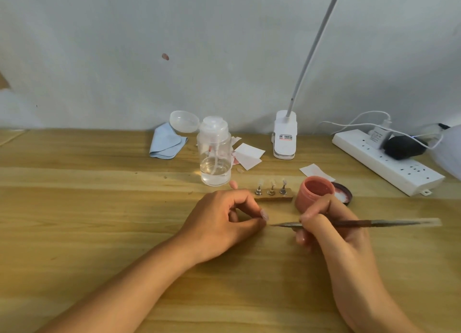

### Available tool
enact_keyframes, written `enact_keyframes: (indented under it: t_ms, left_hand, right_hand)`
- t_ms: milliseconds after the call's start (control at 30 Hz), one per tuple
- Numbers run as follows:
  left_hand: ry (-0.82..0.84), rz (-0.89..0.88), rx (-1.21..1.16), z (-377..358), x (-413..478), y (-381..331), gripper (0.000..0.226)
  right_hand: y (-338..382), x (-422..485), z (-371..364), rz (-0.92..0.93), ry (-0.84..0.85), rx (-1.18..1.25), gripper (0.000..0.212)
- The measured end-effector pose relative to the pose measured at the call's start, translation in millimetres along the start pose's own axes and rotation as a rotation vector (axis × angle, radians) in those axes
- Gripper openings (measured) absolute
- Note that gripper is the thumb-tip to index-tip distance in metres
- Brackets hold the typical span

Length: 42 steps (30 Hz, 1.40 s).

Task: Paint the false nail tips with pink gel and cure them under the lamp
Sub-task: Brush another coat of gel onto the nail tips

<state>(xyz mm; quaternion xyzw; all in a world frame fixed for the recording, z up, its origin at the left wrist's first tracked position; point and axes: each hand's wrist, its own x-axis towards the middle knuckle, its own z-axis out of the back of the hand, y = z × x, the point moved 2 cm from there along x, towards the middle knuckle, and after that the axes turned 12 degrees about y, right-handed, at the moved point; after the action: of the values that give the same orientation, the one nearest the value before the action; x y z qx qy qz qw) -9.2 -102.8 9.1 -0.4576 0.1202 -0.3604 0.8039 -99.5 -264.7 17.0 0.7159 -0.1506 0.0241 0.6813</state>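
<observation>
Left hand (pixel 224 223): curled; what it holds, I cannot tell;
Right hand (pixel 324 229): I grip a slim brush (pixel 389 223);
Gel jar (pixel 314 194): round, pink, lidless

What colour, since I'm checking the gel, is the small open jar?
The jar is pink, inside and out; head view.

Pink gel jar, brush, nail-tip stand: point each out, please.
pink gel jar (pixel 307 202), head view, on its front wall.
brush (pixel 389 223), head view, on the handle.
nail-tip stand (pixel 274 198), head view, on its wooden base.
</observation>
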Motion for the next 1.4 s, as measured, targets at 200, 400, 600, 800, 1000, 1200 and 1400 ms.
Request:
enact_keyframes:
  t_ms: [200,400,600,800,1000,1200,1400]
  left_hand:
    - [-0.130,-0.146,0.036,-1.3,-5.1,-9.4,0.018]
    - [-0.159,-0.153,-0.051,-5.2,-9.4,-20.8,0.021]
    - [-0.037,-0.071,-0.227,-9.2,-6.5,-20.7,0.019]
    - [0.017,-0.069,-0.324,-9.7,-7.3,-23.5,0.028]
    - [0.001,-0.027,-0.306,-13.9,-8.0,-28.5,0.019]
    - [-0.044,-0.057,-0.324,-14.6,-8.4,-23.3,0.020]
    - [-0.092,-0.095,-0.013,-9.8,-11.9,-30.1,0.020]
  right_hand:
    - [11.2,-0.6,-6.2,0.208,-0.039,-0.100,0.021]
    - [4.6,1.5,-13.3,0.188,0.110,-0.379,0.035]
    - [0.3,1.4,-7.3,0.234,0.087,-0.391,0.040]
    - [0.9,3.0,-7.4,0.300,0.043,-0.479,0.043]
    - [1.6,7.8,-6.9,0.203,0.041,-0.402,0.048]
    - [4.5,6.7,-8.3,0.235,0.035,-0.392,0.047]
    - [3.8,-1.1,-7.4,0.344,0.055,-0.433,0.047]
